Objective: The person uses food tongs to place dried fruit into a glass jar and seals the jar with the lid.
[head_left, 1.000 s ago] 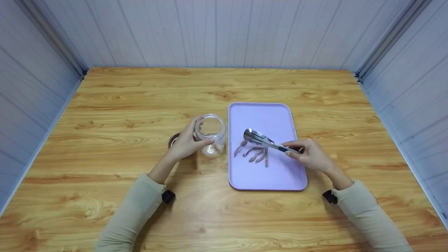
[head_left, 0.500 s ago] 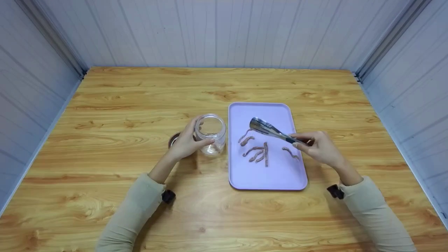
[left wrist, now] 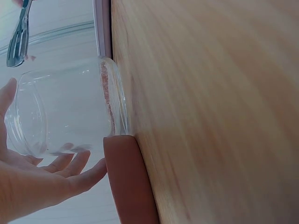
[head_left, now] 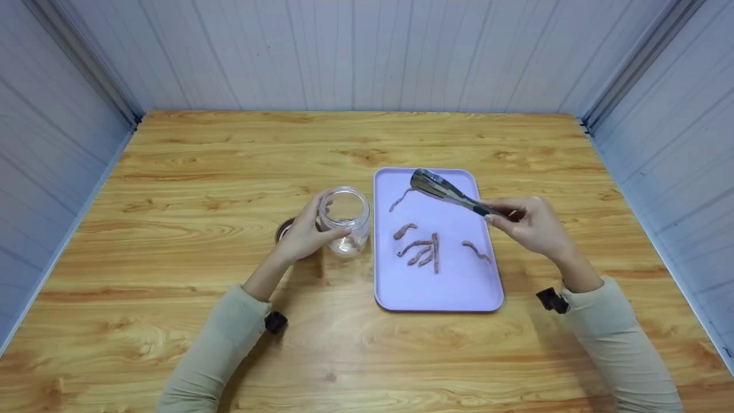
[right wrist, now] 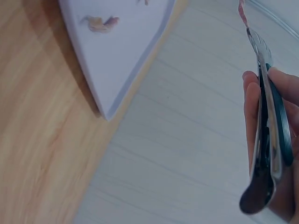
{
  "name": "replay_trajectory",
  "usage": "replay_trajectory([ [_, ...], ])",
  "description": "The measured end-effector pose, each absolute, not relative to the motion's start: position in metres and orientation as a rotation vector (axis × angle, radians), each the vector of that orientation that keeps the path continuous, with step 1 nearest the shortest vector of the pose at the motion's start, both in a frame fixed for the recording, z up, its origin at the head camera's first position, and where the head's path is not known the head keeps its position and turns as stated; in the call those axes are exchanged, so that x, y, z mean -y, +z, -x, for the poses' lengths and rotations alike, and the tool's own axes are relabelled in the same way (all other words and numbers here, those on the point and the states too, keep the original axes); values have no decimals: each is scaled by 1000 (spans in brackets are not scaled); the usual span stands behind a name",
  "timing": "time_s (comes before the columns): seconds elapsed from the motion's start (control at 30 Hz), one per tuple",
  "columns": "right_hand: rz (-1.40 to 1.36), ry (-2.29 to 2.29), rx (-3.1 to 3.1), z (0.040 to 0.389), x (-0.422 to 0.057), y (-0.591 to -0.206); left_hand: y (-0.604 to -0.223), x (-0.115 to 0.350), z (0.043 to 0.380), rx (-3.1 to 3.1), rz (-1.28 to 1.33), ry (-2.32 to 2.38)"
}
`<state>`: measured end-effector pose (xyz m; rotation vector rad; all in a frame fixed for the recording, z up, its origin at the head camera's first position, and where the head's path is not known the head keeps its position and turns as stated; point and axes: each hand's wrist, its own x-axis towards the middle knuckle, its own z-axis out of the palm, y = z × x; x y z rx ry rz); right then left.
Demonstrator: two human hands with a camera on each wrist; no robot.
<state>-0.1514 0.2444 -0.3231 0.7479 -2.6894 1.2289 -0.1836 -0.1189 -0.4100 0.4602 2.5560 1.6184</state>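
In the head view my left hand (head_left: 301, 235) holds a clear jar (head_left: 358, 238) that stands upright with its mouth uncovered. The left wrist view shows fingers and thumb round the jar near its rim. My right hand (head_left: 533, 226) grips metal serving tongs (head_left: 450, 192), squeezed nearly closed. From the tongs' tip hangs a thin, wrinkled brown strip (right wrist: 243, 14), raised over the lilac tray (head_left: 453, 292). Several similar brown strips (head_left: 436, 252) lie on the tray, with one strip (head_left: 476, 251) apart at its right side.
A reddish-brown lid (left wrist: 128, 177) lies on the wooden table (head_left: 229, 155) right beside the jar, partly hidden by my left hand in the head view. The tray is just right of the jar. Pale panels (head_left: 321, 57) wall the table at the back and sides.
My right hand has lifted the tongs up and away toward the tray's far edge, carrying one strip off the group. The left hand and jar have stayed in place.
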Motion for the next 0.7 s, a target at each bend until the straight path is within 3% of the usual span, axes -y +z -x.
replay_trajectory([
  [0.4, -793, 1222, 2622, 157, -230, -311, -410, 119, 184, -2564, -480, 1621],
  [0.7, -894, 1227, 2564, 176, -224, -332, -407, 118, 182, -2525, -496, 1664],
])
